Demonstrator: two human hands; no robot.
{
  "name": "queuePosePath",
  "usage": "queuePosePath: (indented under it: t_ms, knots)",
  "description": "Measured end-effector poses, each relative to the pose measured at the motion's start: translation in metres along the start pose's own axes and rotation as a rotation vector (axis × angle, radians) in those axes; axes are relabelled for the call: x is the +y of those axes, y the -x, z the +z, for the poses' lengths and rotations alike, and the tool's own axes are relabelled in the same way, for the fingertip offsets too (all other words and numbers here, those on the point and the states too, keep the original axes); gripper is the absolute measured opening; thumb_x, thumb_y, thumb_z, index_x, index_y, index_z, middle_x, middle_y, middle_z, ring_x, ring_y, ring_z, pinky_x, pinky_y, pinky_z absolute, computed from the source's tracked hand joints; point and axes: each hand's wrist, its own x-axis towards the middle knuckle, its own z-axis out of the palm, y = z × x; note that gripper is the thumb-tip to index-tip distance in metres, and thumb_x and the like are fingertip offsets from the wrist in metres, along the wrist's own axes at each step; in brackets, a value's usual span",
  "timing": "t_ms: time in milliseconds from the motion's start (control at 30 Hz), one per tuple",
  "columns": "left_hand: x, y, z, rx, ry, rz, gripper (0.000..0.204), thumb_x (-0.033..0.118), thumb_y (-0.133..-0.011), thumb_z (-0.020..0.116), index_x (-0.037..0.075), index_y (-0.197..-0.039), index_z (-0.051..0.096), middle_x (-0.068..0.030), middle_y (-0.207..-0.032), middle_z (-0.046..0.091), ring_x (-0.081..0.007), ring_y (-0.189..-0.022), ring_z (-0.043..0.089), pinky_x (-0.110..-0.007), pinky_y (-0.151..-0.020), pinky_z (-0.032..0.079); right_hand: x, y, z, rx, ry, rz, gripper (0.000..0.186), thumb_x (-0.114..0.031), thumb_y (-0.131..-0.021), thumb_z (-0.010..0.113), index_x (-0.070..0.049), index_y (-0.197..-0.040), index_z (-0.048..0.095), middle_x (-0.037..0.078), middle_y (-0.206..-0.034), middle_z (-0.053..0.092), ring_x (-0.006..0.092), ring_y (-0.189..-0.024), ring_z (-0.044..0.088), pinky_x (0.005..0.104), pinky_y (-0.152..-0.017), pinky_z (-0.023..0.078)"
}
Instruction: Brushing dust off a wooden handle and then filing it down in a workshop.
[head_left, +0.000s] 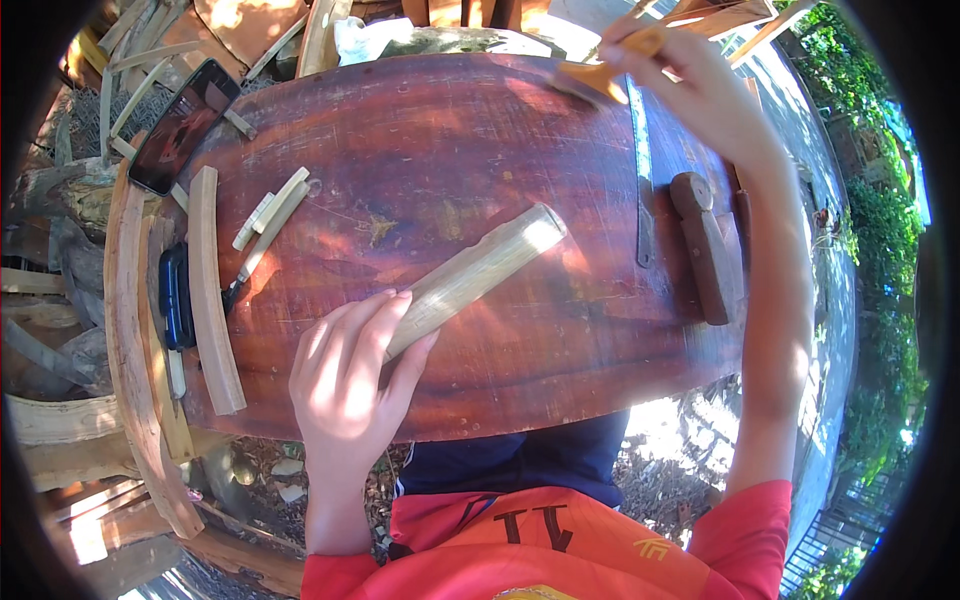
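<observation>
Slanting over the middle of the table (450,140), pale wood piece (478,268) has its near end clamped in left hand (348,388). Right hand (695,85) is closed on a blurred orange tool (597,77) by the far right corner. Metal strip (642,180), dark wooden block (706,250) near right edge; phone (185,125) at far left corner.

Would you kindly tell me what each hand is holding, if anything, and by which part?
The left hand holds the pale wooden piece by its lower-left end; the right hand holds the blurred orange tool by its upper-right end.
</observation>
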Motion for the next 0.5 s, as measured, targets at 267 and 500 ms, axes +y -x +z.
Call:
queuePosePath:
  t_ms: [267, 500]
  knots:
    - [0.000, 0.001, 0.000, -0.019, 0.007, 0.007, 0.041, 0.009, -0.076, 0.088, 0.008, -0.114, 0.072, -0.0058, -0.108, 0.074, -0.0259, -0.097, 0.071, -0.039, -0.084, 0.055, -0.005, 0.007, 0.000, 0.030, -0.004, -0.101, 0.022, -0.022, -0.104, 0.062, -0.010, -0.119, 0.073, 0.006, -0.106, 0.074, 0.0200, -0.088, 0.067, 0.0339, -0.076, 0.052]
    - [0.000, 0.000, 0.001, 0.007, 0.026, -0.011, 0.041, 0.009, -0.075, 0.088, 0.009, -0.113, 0.072, -0.0060, -0.108, 0.073, -0.0262, -0.095, 0.070, -0.039, -0.084, 0.055, -0.030, 0.007, 0.028, -0.149, 0.034, -0.020, 0.022, -0.021, -0.104, 0.061, -0.010, -0.120, 0.072, 0.005, -0.103, 0.074, 0.0139, -0.088, 0.066, 0.0299, -0.077, 0.052]
